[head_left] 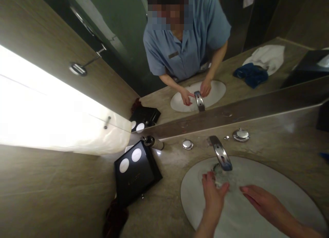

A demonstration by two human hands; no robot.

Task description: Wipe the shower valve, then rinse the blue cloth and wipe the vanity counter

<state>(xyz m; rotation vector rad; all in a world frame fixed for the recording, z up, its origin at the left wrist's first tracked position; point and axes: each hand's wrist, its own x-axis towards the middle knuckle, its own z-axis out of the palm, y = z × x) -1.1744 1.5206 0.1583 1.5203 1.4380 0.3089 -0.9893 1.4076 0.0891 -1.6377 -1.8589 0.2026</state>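
Both my hands are over a white oval sink set in a stone counter. My left hand is cupped under the chrome faucet, where water runs onto it; whether it holds anything small I cannot tell. My right hand lies flat with fingers stretched out, just right of the water stream, holding nothing. The mirror above shows the same pose, reflected.
A black tray with two white round lids sits left of the sink. Chrome knobs stand behind the faucet. A dark red cloth lies at the counter's front left. The mirror reflects white and blue towels.
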